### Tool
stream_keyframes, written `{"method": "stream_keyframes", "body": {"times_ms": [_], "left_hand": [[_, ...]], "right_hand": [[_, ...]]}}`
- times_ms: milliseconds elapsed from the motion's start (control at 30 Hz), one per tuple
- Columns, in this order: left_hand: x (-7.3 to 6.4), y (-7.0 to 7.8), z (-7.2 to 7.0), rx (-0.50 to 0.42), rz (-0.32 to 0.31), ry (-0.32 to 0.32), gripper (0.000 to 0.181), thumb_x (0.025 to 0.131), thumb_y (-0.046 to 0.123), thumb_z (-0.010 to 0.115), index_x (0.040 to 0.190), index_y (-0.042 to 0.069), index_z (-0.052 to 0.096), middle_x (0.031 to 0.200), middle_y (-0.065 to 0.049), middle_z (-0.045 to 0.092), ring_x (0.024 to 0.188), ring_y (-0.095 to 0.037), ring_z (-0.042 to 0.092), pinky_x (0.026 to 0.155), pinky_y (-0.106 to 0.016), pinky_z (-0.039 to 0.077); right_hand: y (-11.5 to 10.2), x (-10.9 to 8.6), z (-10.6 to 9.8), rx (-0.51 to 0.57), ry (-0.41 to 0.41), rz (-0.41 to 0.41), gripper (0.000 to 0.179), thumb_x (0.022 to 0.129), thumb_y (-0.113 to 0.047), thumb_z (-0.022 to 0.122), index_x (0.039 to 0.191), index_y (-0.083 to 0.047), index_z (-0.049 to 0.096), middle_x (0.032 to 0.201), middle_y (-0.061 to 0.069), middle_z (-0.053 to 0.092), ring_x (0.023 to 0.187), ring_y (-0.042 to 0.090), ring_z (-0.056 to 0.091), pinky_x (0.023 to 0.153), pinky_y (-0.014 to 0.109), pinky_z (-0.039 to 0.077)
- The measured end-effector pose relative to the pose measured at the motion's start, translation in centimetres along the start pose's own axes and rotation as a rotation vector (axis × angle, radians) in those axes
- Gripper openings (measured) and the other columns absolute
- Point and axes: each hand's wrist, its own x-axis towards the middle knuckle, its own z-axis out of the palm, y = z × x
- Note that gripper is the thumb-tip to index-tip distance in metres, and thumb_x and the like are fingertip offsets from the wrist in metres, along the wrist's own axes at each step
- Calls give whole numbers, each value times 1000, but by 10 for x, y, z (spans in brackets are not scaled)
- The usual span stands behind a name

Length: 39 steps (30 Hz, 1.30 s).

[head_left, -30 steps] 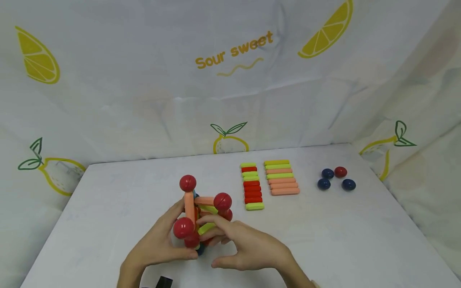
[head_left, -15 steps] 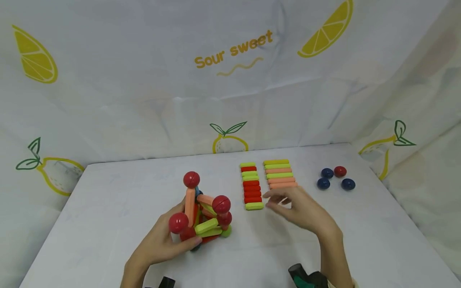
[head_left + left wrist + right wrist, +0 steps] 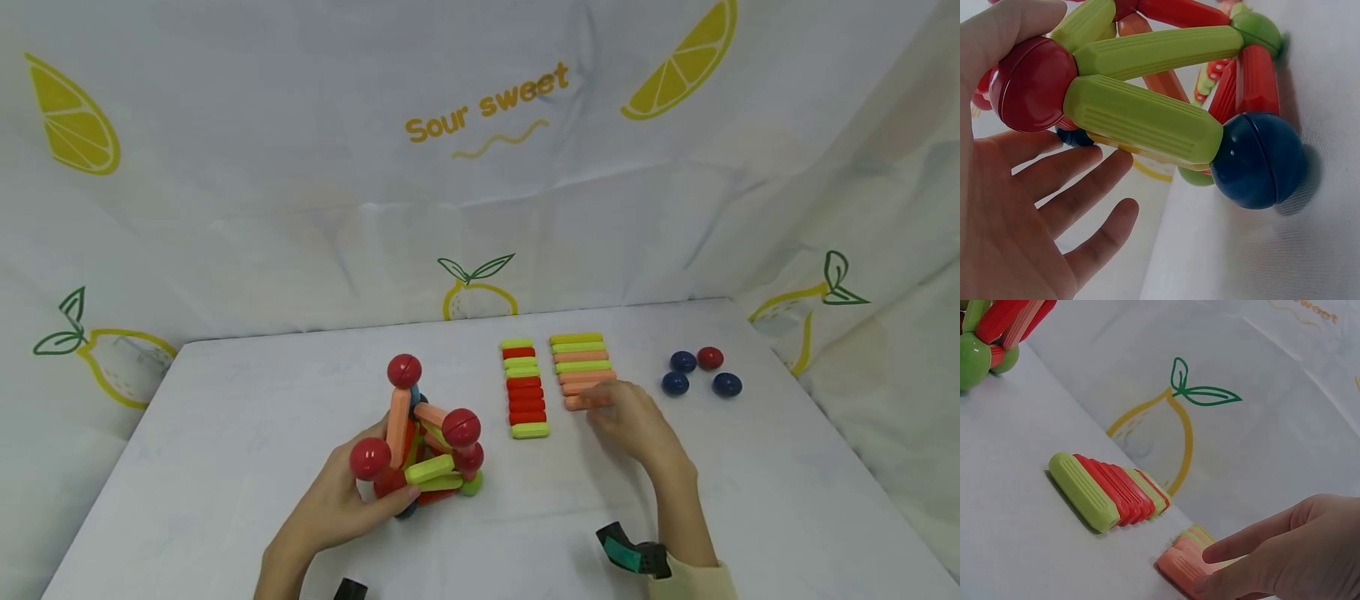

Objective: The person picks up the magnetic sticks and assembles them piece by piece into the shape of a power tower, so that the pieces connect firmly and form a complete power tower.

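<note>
L hand (image 3: 341, 500) half-cups the ball-and-stick structure (image 3: 430, 468), which stands on the near-left part of the table (image 3: 187, 467) — thumb bent over a red ball (image 3: 1034, 84), the other fingers spread wide, so prob. not much of a grip. If that thumb bears down or slips, a joint could pop & the top might sag, esp. w/ sticks meeting the balls end-on. R hand (image 3: 633, 421) is nearly closed, thumb & fingertips pinching the nearest salmon stick (image 3: 1179, 569) in its row. Sticks there lie v. close together — a clumsy lift could drag the neighbouring stick (image 3: 576, 388) askew.
</note>
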Motion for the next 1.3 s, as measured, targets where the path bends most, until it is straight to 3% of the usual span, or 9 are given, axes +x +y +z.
{"method": "stream_keyframes", "body": {"times_ms": [267,400,533,633,733,833,1067,1300], "left_hand": [[0,1,-2,23,-6,-6,83,81,19,87,153,23,44,142,3,61,125,-13,62,103,-33,56],[-5,3,-7,101,-43,12,97,76,23,91,157,28,37,145,5,58,122,-8,60,99,-39,58],[-8,4,-15,170,-10,125,98,67,21,95,151,24,45,139,4,61,113,-8,60,87,-31,56],[-7,5,-19,135,82,244,84,60,13,97,134,15,58,123,1,66,107,-8,60,82,-26,50],[-5,6,-20,77,204,331,67,59,8,96,118,7,64,105,0,69,98,-6,60,80,-24,47],[-4,8,-19,38,287,364,54,60,3,94,107,5,67,93,1,70,88,-5,61,78,-24,46],[-5,13,-18,-9,299,321,48,62,-11,87,102,12,75,87,0,75,83,-4,68,83,-16,55],[-5,16,-17,7,282,313,47,65,-13,85,101,15,77,84,2,76,81,-2,69,82,-15,56]], "right_hand": [[3,1,3,40,-11,6,32,89,-17,79,115,1,75,105,18,74,96,29,65,85,45,61],[5,1,5,43,-30,7,25,90,-12,77,112,1,77,98,14,72,89,24,59,78,39,57],[5,1,4,20,-39,5,26,90,-9,77,114,0,76,98,12,72,86,23,58,77,39,57],[0,-2,0,1,-30,0,29,91,-12,77,117,-1,75,97,11,71,86,22,58,77,39,56],[-12,-9,-9,0,38,-71,30,90,-14,78,118,-3,75,100,10,72,88,22,60,79,39,57],[-30,-20,-20,4,136,-161,33,86,-12,81,118,-5,75,106,11,74,90,23,61,79,39,58],[-67,-48,-39,-22,299,-298,37,80,-12,87,115,-11,77,108,4,74,91,18,65,78,37,61],[-103,-75,-42,65,447,-582,39,72,-9,92,108,-17,80,99,-7,72,87,7,63,76,15,56]]}}
